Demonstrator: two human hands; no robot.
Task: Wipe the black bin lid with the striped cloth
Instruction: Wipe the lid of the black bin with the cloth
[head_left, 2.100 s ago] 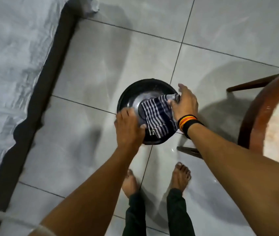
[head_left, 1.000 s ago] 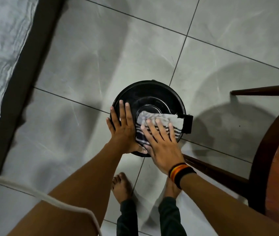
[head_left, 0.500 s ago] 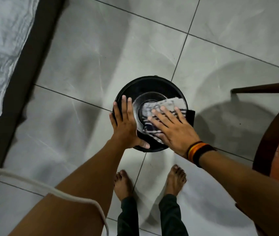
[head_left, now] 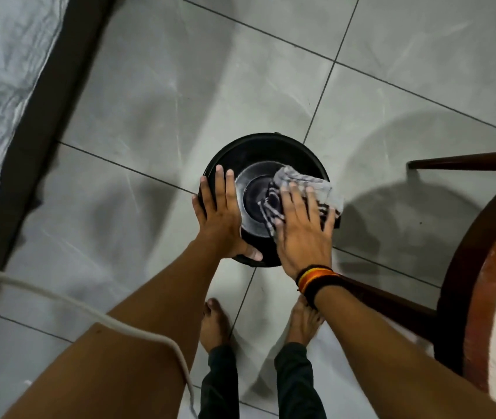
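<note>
Head view: black bin lid [head_left: 266, 149] at frame centre, on grey tiled floor [head_left: 156, 86]. Left hand [head_left: 219, 219] flat on left part of lid, fingers together and extended, thumb hooked over lower rim. Right hand [head_left: 302, 228] flat, fingers spread, pressing striped cloth [head_left: 304, 184] onto right half of lid; cloth showing above and left of fingertips. Striped wristband [head_left: 316, 278] on right wrist. Wooden chair [head_left: 482, 267] at right edge.
</note>
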